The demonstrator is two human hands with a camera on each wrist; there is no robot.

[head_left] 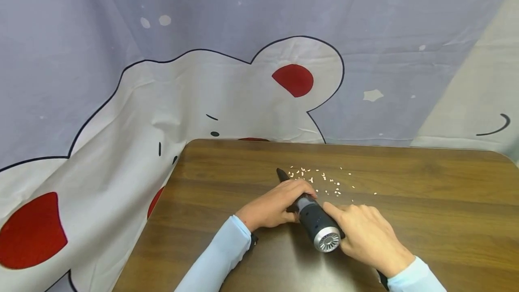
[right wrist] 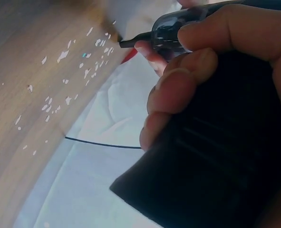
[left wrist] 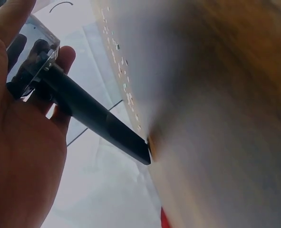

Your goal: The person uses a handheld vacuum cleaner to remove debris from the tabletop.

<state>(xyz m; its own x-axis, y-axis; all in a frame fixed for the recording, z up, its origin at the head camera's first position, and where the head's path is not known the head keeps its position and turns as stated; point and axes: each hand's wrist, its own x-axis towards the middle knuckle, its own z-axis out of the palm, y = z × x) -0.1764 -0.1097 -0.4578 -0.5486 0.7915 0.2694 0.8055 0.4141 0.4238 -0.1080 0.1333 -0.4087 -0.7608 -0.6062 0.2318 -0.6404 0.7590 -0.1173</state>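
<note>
A black handheld vacuum cleaner [head_left: 314, 220] with a silver vented end is held over the wooden table. My right hand [head_left: 369, 233] grips its black handle [right wrist: 216, 152], fingers wrapped round it in the right wrist view. My left hand [head_left: 275, 204] holds the clear dust cup at the front, with fingers curled around it. From the cup a long dark nozzle [left wrist: 100, 116] slants down, its tip right at the tabletop in the left wrist view. Small white scraps [head_left: 324, 176] lie scattered beyond the vacuum, to the right of the nozzle tip.
The brown wooden table [head_left: 446, 211] has rounded far corners. Behind it and along its left side hangs a grey and white curtain [head_left: 227, 84] with cartoon figures and red patches.
</note>
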